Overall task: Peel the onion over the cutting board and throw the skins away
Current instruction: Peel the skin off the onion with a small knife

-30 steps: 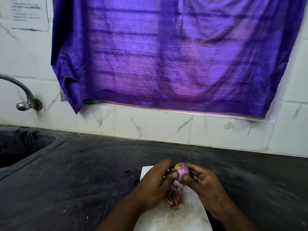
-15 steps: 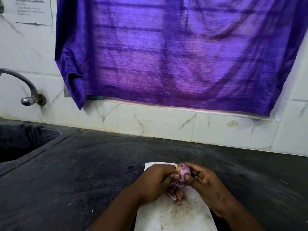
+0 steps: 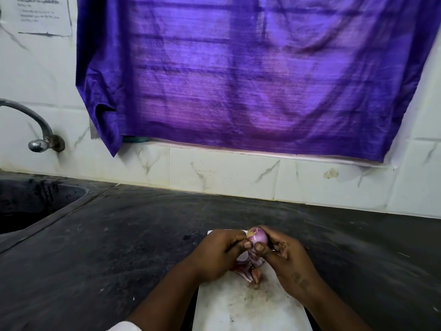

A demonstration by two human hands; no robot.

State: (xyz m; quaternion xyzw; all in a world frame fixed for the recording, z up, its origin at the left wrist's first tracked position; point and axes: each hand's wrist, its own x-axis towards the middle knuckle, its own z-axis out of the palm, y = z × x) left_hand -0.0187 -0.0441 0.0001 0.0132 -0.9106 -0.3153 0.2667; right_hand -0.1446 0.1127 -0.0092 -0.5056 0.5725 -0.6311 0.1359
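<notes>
A small purple onion (image 3: 258, 236) is held above the far end of the white cutting board (image 3: 241, 306). My right hand (image 3: 288, 258) grips it from the right, thumb on its front. My left hand (image 3: 218, 254) presses its thumb and fingers against the onion's left side, at a patch of pale loose skin. A pile of reddish-purple onion skins (image 3: 249, 269) lies on the board just under the hands, partly hidden by them.
The board rests on a dark stone counter (image 3: 107, 247). A sink (image 3: 28, 204) with a metal tap (image 3: 35, 130) is at the left. White tiled wall and a purple curtain (image 3: 250, 80) stand behind.
Both hands stay on the onion, with the fingers shifting slightly around it. The camera has tilted a little, so the hands sit slightly lower and to the right in view.
</notes>
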